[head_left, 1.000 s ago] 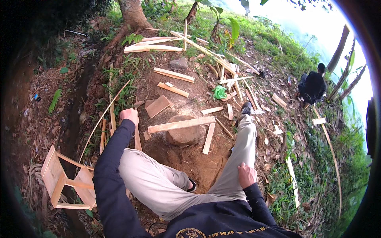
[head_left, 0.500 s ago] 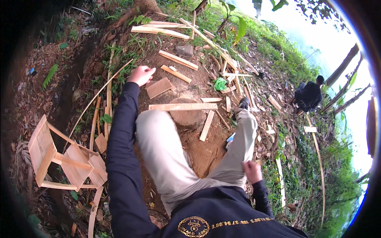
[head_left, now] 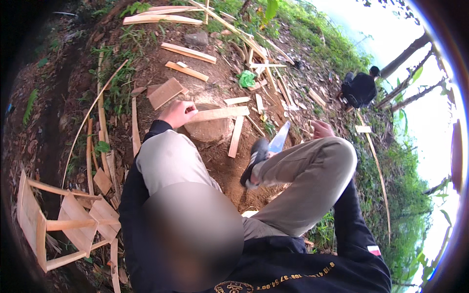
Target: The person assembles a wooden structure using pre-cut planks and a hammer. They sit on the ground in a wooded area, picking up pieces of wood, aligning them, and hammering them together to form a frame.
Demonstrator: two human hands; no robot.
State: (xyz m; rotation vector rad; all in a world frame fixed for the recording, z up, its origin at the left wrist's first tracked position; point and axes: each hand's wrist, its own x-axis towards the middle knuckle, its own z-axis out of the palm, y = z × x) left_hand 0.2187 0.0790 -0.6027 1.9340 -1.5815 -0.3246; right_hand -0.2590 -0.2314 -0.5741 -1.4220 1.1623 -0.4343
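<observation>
My left hand [head_left: 178, 115] is closed at the left end of a pale wooden strip [head_left: 220, 113]. The strip lies across the top of a round tree stump [head_left: 207, 128]. Over beyond my raised right knee, my right hand [head_left: 322, 129] holds nothing that I can see, its fingers loosely apart and its wrist hidden behind the knee. Between that hand and my shoe [head_left: 256, 158] a bluish, tapering saw blade [head_left: 279, 138] points up and away; its handle is hidden. A short slat [head_left: 236, 136] leans or lies by the right end of the strip.
A partly built wooden frame with panels [head_left: 73, 222] stands at the left. Brown board pieces [head_left: 166, 94] and loose strips [head_left: 188, 52] lie beyond the stump, near a green plastic bag [head_left: 246, 79]. Another person [head_left: 360, 88] crouches at the far right.
My left hand has come down to the strip's left end, and the strip now lies tilted. My right hand has moved forward past the knee. My right leg has folded inward, and the saw blade shows more.
</observation>
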